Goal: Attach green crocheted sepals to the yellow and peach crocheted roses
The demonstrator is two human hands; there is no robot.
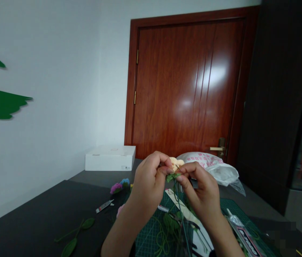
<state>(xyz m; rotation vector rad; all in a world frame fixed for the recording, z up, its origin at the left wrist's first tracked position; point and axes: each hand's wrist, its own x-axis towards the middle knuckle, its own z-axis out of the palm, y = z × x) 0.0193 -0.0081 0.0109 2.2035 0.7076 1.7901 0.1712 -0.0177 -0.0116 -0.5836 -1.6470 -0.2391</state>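
Observation:
Raised above the table, a cream crocheted flower (176, 162) with a green crocheted base (172, 177) sits between my two hands. My left hand (149, 178) pinches its left side between thumb and fingers. On the right side, my right hand (203, 185) is closed in a pinch on a thin, dark, needle-like piece (178, 167) against the petals; its exact kind is too small to tell. Dark green strands (182, 217) hang from below the flower toward the table. The fingers partly hide the flower.
Beneath my hands, a green cutting mat (147, 232) bears green yarn (163, 237), a pale strip (181, 205) and a black-handled tool (192, 225). Leaves (69, 247), a small tube (104, 206) and a pink flower (115, 188) lie left. A larger tube (247, 235), white box (109, 159) and plastic bag (207, 162) stand around.

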